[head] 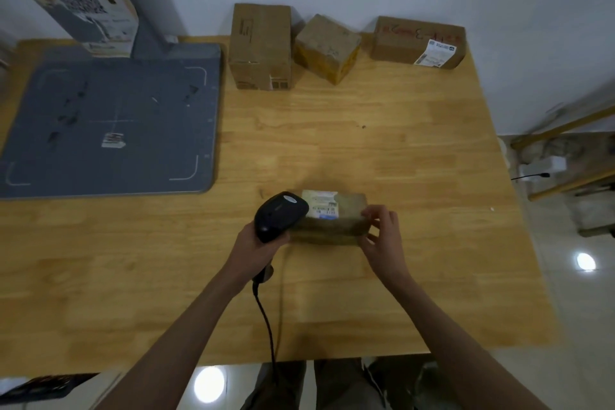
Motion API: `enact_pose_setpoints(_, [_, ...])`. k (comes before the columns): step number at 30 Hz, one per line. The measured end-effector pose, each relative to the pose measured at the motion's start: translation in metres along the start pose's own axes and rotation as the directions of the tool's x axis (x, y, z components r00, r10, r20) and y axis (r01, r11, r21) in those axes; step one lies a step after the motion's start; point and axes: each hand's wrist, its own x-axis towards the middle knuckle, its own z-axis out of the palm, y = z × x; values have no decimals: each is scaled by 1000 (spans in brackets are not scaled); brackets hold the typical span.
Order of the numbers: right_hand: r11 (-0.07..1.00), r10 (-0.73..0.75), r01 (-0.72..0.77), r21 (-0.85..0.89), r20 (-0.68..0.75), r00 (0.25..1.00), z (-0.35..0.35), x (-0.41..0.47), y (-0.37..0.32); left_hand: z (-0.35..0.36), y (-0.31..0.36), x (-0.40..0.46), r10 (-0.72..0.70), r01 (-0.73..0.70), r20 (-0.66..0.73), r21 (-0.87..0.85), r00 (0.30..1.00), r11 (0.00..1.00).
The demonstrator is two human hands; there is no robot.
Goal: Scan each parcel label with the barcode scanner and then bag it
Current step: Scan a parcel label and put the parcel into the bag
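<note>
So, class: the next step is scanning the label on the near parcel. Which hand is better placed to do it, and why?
The left hand: it grips the barcode scanner, whose head sits beside the label. The right hand holds the parcel at its other end.

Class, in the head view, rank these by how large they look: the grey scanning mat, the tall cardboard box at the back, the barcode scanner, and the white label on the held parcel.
1. grey scanning mat
2. tall cardboard box
3. barcode scanner, though it is nearer the camera
4. white label
</note>
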Motion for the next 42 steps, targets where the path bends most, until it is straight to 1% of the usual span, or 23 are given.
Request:
enact_pose_setpoints(2, [994,-1,3,-110,23,1000,4,-6,8,-2,-4,-3,-12,11,11,26,1000,1000])
enact_pose_setpoints(4, [972,12,9,-236,85,996,8,-11,14,-4,-9,-5,-48,46,28,78,998,996])
enact_pose_setpoints(6, [942,-20,58,-331,117,993,10,-10,15,-6,-10,-8,-62,55,55,128,997,990])
enact_pose_setpoints(8, [917,-51,104,-385,146,988,12,-5,8,-9,-9,-9,-53,44,64,130,997,990])
enact_pose_setpoints(10, [902,-7,94,-422,204,979,12,5,-2,-12,-5,-11,-47,37,72,134,996,990])
enact_pose_setpoints(13, [843,57,123,-524,313,948,11,20,-9,-16,6,-13,-2,-20,92,231,996,973])
enact_pose_setpoints(15, [815,79,140,-563,346,935,10,27,-11,-18,14,-13,43,-68,87,314,995,947])
enact_pose_setpoints(17, [804,111,119,-582,344,933,9,31,-13,-20,25,-14,92,-124,97,401,991,908])
enact_pose_setpoints(19, [795,141,81,-601,314,939,8,31,-16,-19,35,-14,132,-162,100,434,986,886])
enact_pose_setpoints(23, [775,173,-7,-632,201,964,11,18,-20,-12,44,-16,129,-135,45,453,991,881])
enact_pose_setpoints(27, [749,205,-86,-657,106,973,19,4,-23,-1,43,-21,121,-138,68,490,990,860])
enact_pose_setpoints(34, [765,241,-123,-633,105,965,18,3,-25,13,41,-26,107,-137,86,552,991,823])
enact_pose_setpoints(42, [783,230,-110,-613,120,966,15,3,-24,11,42,-29,115,-133,67,544,991,828])
